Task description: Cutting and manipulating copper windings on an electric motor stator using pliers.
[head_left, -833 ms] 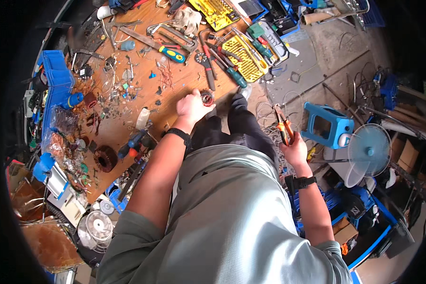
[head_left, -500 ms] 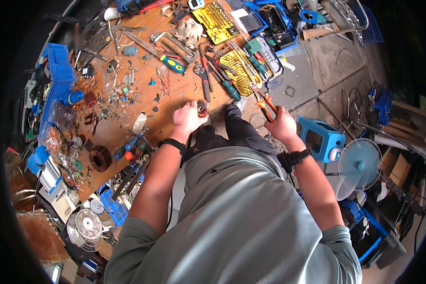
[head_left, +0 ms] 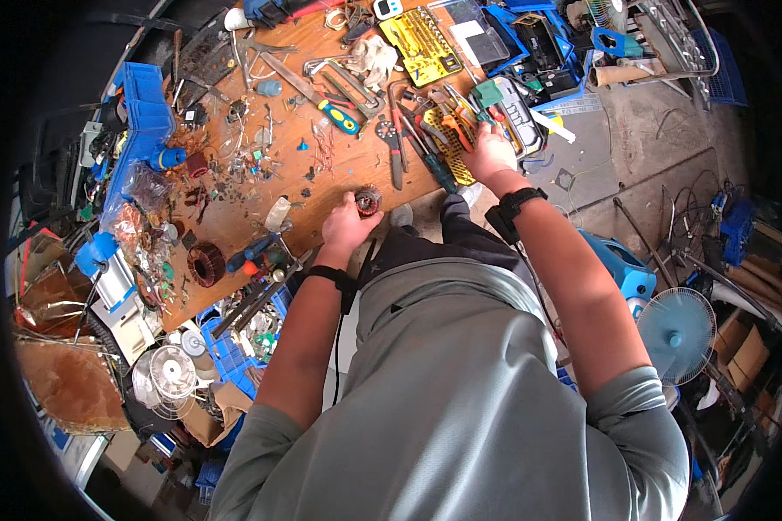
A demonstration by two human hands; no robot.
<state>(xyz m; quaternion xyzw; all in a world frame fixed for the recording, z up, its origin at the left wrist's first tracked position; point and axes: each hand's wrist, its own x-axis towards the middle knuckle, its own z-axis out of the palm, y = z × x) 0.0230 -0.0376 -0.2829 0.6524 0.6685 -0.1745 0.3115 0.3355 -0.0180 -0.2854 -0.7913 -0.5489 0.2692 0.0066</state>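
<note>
My left hand (head_left: 342, 224) is closed round the side of a small ring-shaped motor stator with copper windings (head_left: 368, 202), at the near edge of the wooden bench. My right hand (head_left: 493, 156) is over the tools at the bench's right side, its fingers closed at the handles of orange-handled pliers (head_left: 462, 130). Those pliers lie over a yellow perforated tray (head_left: 457, 163). A dark green-handled screwdriver (head_left: 440, 172) lies at the tray's left. Just beyond my right fingers is an open grey tool case (head_left: 523, 113). My fingertips are partly hidden.
Left of the stator, the wooden bench (head_left: 313, 182) carries wire scraps and small parts. A handsaw (head_left: 339, 117), a yellow socket set (head_left: 421, 48) and white gloves (head_left: 375, 61) lie farther back. A larger copper-wound stator (head_left: 206, 263) sits near the left edge. A blue fan (head_left: 676, 337) stands at right.
My right hand has moved forward and left with the pliers, from beside my leg to the tool trays. My left hand still holds the stator. The whole view has shifted slightly.
</note>
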